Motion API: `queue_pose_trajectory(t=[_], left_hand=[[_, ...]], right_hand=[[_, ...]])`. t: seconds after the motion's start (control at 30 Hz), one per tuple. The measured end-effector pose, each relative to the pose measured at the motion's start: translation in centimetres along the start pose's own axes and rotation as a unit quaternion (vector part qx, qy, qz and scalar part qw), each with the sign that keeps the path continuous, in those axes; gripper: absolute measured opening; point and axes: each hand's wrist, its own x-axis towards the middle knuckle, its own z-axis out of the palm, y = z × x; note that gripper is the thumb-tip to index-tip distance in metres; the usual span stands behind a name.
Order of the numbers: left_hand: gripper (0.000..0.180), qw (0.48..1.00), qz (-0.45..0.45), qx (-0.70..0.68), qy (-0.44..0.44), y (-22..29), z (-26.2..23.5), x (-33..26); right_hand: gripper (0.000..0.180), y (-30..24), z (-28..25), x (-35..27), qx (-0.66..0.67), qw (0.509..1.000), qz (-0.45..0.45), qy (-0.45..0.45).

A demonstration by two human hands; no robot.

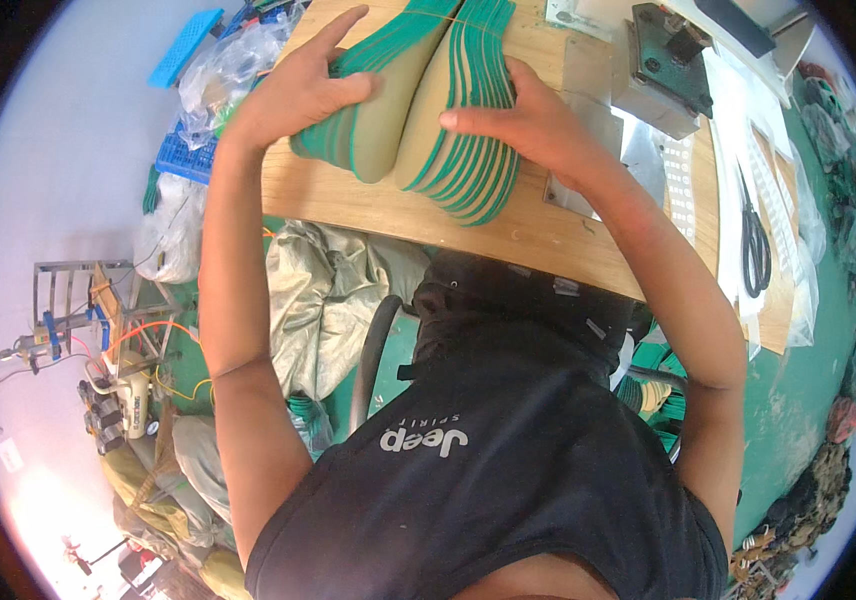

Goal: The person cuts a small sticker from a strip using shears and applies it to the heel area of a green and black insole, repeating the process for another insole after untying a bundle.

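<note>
Two side-by-side stacks of beige insoles with green edges rest on the wooden table, their rounded ends toward me. My left hand [293, 98] lies against the outer side of the left insole stack [388, 125]. Its thumb presses over the edge, and its index finger points away along the side. My right hand [540, 128] grips the right insole stack [430, 135], thumb across the top and fingers at the outer side, partly hidden. A thin orange band [438, 15] crosses both stacks at the far end.
At the far right of the wooden table [538, 240] stands a grey-green metal block [663, 65] beside metal plates. Black-handled scissors [754, 245] lie farther right. A blue plastic basket [181, 158] and clear bags [233, 85] are on the left.
</note>
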Motion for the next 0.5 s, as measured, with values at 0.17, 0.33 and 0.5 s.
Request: queue_pose_trajectory(t=[0.17,0.33,0.5], left_hand=[[0.087,0.966,0.032,0.248,-0.061,2.9,-0.1,4.6],[0.085,0.972,0.039,0.216,-0.089,2.8,0.3,7.7],[0.065,0.99,0.094,0.081,-0.065,-0.5,0.4,9.7]], right_hand=[[0.07,-0.8,-0.9,2.8,-0.113,0.989,-0.088,0.043],[0.076,-0.4,1.1,4.8,-0.177,0.981,-0.045,0.057],[0.094,0.0,1.0,2.9,-0.18,0.971,-0.014,0.157]])
